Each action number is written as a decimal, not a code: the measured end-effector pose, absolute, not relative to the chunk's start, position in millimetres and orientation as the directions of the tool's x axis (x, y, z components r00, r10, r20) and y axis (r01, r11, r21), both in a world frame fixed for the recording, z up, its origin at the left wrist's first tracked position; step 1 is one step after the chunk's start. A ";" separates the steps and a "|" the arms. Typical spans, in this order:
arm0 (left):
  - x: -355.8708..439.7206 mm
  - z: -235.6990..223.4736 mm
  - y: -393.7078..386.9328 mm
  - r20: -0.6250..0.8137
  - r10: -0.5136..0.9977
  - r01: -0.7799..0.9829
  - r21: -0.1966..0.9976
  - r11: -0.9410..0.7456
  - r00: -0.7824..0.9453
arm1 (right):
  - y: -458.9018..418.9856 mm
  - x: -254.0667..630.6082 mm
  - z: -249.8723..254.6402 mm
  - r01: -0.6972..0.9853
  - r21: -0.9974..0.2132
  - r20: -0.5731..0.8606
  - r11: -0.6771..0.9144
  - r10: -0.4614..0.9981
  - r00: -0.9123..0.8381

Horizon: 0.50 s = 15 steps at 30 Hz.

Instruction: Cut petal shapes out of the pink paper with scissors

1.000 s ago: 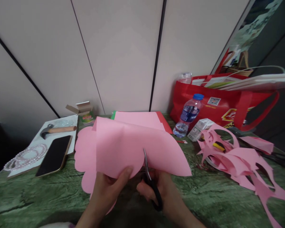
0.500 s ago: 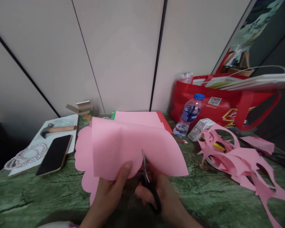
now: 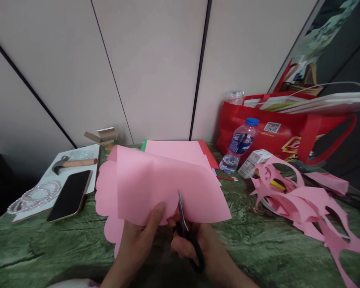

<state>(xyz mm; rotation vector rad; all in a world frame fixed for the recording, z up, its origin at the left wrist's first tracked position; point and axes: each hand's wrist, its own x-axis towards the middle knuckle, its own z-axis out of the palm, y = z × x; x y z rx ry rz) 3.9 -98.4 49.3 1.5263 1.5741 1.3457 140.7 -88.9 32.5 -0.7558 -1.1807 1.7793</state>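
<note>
A curved sheet of pink paper point(image 3: 150, 188) is held up by its lower edge in my left hand point(image 3: 139, 240), the thumb pressed on its front. My right hand point(image 3: 198, 244) grips a pair of scissors point(image 3: 187, 236) with black handles. One blade lies over the paper's face, pointing up, at a cut from the lower edge; the other blade is hidden behind the sheet. Left of the cut the edge is rounded. Pink scalloped paper shapes point(image 3: 106, 192) lie on the table behind and left of the sheet.
Pink paper scraps point(image 3: 306, 204) are heaped at right. Behind them stand a water bottle point(image 3: 239, 146), a small white box point(image 3: 255, 162) and a red bag point(image 3: 267, 128). At left lie a phone point(image 3: 70, 196), a hammer point(image 3: 78, 162) and bead strings point(image 3: 36, 196). Coloured paper point(image 3: 177, 148) lies at the back.
The paper's right side has drawn in a little to the left, and its upper left corner has turned slightly. Both hands stay nearly where they were, the scissors still at the cut.
</note>
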 end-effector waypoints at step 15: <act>2.7 45.9 -98.8 0.270 0.923 0.458 0.881 -0.122 -0.275 | -90.8 145.1 34.6 -0.217 -0.948 -0.099 -0.233 0.863 -0.496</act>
